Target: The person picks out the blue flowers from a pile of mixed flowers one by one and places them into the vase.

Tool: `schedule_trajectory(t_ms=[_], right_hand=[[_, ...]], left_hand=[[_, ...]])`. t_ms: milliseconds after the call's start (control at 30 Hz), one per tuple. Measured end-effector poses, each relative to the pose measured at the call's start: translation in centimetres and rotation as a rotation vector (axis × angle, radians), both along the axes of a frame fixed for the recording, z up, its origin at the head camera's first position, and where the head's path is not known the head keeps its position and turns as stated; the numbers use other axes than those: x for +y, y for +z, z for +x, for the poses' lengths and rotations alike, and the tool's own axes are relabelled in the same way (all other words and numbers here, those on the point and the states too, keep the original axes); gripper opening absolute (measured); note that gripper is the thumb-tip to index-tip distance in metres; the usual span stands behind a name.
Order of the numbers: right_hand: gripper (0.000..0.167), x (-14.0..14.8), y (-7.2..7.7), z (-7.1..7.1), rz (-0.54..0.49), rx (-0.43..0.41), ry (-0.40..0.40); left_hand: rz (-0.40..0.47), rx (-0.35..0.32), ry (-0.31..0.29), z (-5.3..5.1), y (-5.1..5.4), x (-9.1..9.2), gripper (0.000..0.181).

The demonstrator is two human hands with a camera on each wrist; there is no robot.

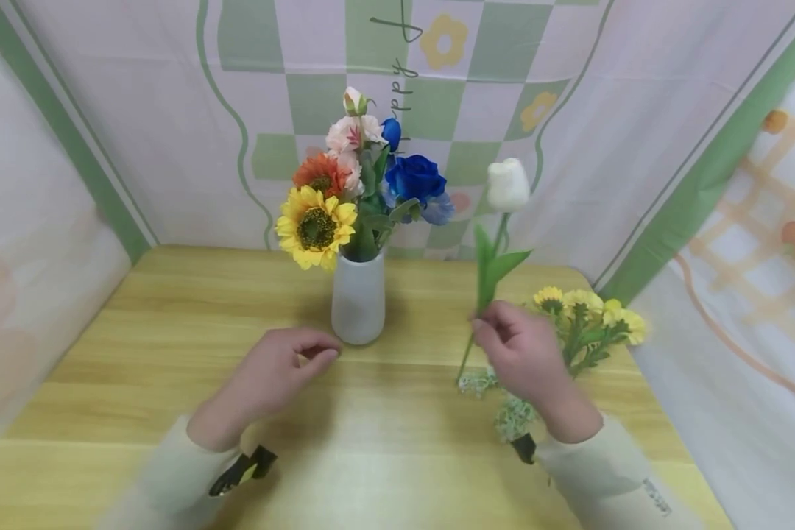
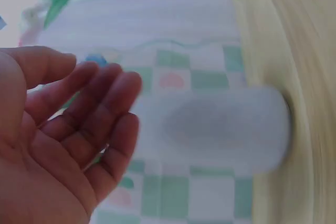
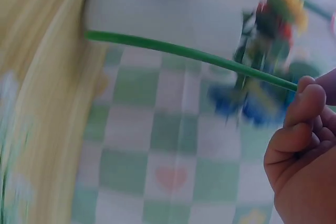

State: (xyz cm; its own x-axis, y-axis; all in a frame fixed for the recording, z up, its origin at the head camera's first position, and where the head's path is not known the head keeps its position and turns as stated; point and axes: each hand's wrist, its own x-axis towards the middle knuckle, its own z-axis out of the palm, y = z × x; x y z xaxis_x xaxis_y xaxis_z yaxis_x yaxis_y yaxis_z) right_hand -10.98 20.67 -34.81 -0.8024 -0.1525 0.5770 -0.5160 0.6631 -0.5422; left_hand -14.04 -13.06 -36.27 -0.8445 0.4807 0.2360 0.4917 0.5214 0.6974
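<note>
The right hand (image 1: 526, 357) pinches the green stem (image 3: 189, 53) of a white tulip (image 1: 508, 185), held upright with its bloom above the hand and the stem's lower end below it. A white vase (image 1: 360, 302) stands upright at the middle, holding a yellow sunflower (image 1: 316, 228), a blue rose (image 1: 416, 178), and orange and pink flowers. Just left of the vase's base is the left hand (image 1: 281, 372), its fingers loosely bent and holding nothing. In the left wrist view that hand (image 2: 79, 124) is relaxed beside the vase (image 2: 220, 127).
Yellow flowers (image 1: 586, 316) and small pale green sprigs (image 1: 515, 418) lie on the wooden table (image 1: 384, 456) around and beyond the right hand. Behind the table hangs a checkered cloth (image 1: 430, 107), with more cloth at both sides. Black bits show near both sleeves.
</note>
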Motion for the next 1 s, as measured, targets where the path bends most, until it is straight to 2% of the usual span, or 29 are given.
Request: schedule_trajectory(t_ms=[100,300,433,600,733,833,900,1000], right_hand=[[0.01,-2.5,0.2,0.4,-0.023,0.001,0.097],[0.01,-6.2,0.6,1.3,-0.028,-0.042,0.182],[0.011,-7.9,0.5,1.7,-0.069,-0.071,0.296],[0.012,-9.3,0.2,2.2,-0.185,-0.147,0.423],[0.011,-9.7,0.2,2.3,-0.209,-0.17,0.447],[0.011,-9.6,0.2,2.0,-0.186,-0.157,0.43],[0.014,-9.3,0.1,1.6,-0.179,-0.159,0.41],[0.019,-8.4,-0.1,0.3,-0.182,-0.227,0.322]], left_hand=[[0.084,0.064,-0.069,0.8,0.4,1.2,0.012],[0.184,0.18,-0.162,1.7,1.0,3.2,0.014],[0.25,0.212,-0.181,2.0,1.0,4.0,0.018],[0.286,0.21,-0.196,2.5,0.2,4.5,0.021],[0.313,0.222,-0.197,2.7,-0.3,4.6,0.022],[0.306,0.245,-0.166,2.8,-0.4,4.5,0.015],[0.298,0.252,-0.147,2.8,-0.3,4.5,0.011],[0.3,0.24,-0.125,2.8,-0.1,4.4,0.007]])
